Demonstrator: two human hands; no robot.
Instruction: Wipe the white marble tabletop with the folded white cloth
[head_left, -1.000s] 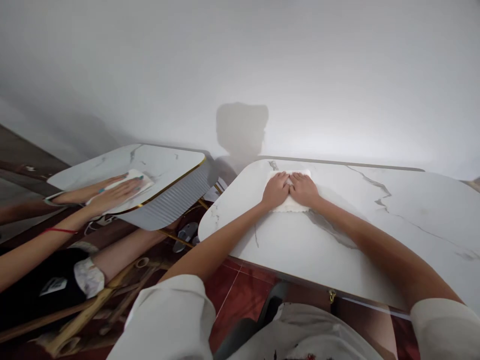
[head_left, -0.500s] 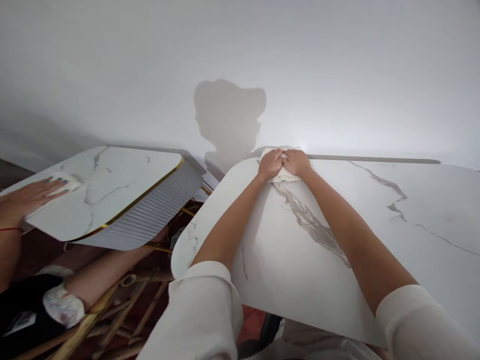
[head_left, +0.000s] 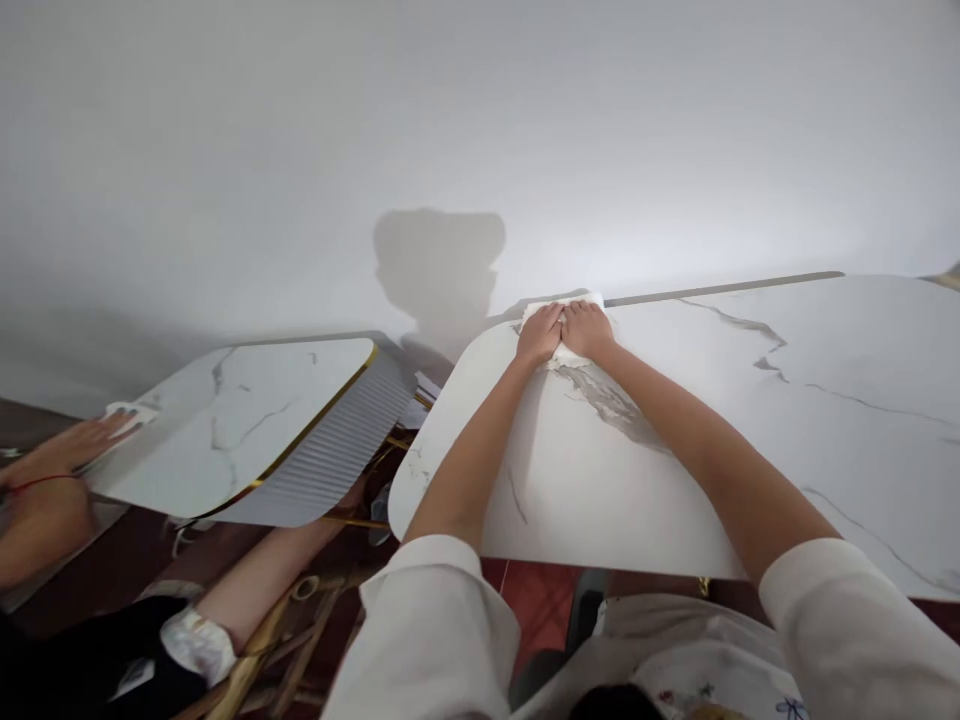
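My left hand [head_left: 540, 333] and my right hand [head_left: 586, 328] lie side by side at the far edge of a white marble-patterned tabletop [head_left: 600, 510]. Between them and the surface is a white cloth [head_left: 565, 356]. Both hands are closed over it, fingers together and pressing down, and its edges show in front of and behind them. My two arms reach straight out across the tabletop, near its rounded left corner. Grey veins run over the surface beside my right forearm.
A second marble-patterned top [head_left: 187, 440] with a gold edge and ribbed grey side stands to the left. Another person's hand [head_left: 97, 435] rests there on a white cloth [head_left: 139, 415]. Bamboo-like poles [head_left: 259, 650] lie below. A pale wall [head_left: 637, 140] rises behind both tops.
My view has tilted and shifted, so the tabletops sit differently. My hands stay on the cloth near the far edge. The other person's hand has slid left with its cloth.
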